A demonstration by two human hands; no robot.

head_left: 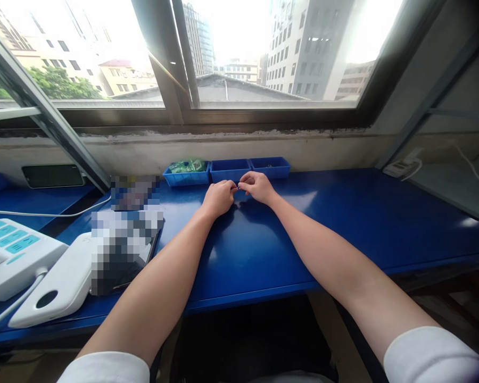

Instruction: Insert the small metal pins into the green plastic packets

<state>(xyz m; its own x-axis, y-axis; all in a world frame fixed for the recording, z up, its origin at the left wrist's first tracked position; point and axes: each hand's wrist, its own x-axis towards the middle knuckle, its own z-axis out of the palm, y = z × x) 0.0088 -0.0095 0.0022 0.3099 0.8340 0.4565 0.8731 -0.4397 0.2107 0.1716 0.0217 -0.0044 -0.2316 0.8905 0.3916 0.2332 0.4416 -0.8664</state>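
Observation:
Both my hands meet above the blue table (pixel 255 255), just in front of three small blue bins. My left hand (pixel 219 198) is closed in a pinch, its fingertips nearly touching those of the other hand. Opposite it, my right hand (pixel 257 187) also pinches, thumb against fingers. Something tiny and dark sits between the fingertips, too small to name. Green packets (pixel 188 166) fill the left bin (pixel 187 177). Behind my hands stands the middle bin (pixel 229 169), and the right bin (pixel 277 169) holds a few small pieces.
On the left lie a white power strip (pixel 32 260), a white device with a round dark hole (pixel 56 282), a cable and blurred items. A phone (pixel 55 175) rests farther back. A metal frame post (pixel 67 127) rises at left; the window wall bounds the back.

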